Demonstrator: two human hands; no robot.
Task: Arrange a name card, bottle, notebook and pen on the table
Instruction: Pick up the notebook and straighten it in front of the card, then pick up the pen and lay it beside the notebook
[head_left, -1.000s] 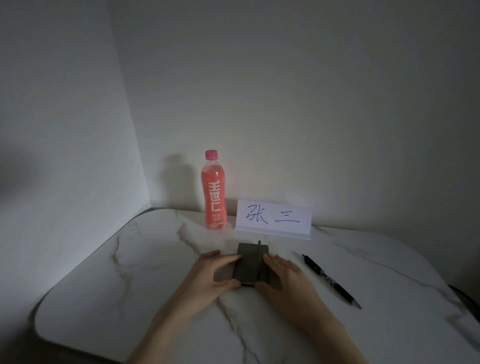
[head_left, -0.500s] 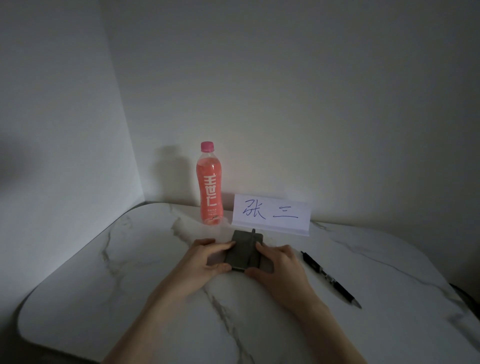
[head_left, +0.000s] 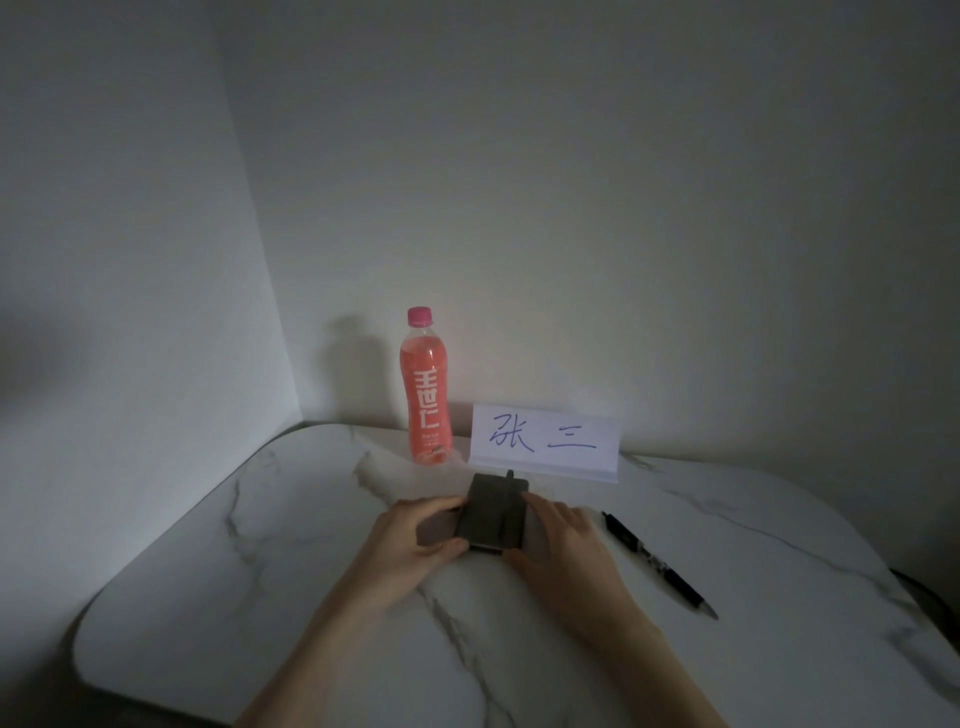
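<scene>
A small dark notebook lies flat near the middle of the white marble table. My left hand grips its left edge and my right hand grips its right edge. Behind it a white folded name card with blue handwriting stands upright. A pink drink bottle with a pink cap stands just left of the card. A black pen lies on the table to the right of my right hand, pointing diagonally toward the near right.
Grey walls meet in a corner behind the table's far left. The table has rounded corners; its left and near edges drop off. A dark object shows past the table's right edge.
Both hands have slid the notebook a little farther from me, closer to the name card. Bottle, card and pen stay in place; the camera shifted slightly.
</scene>
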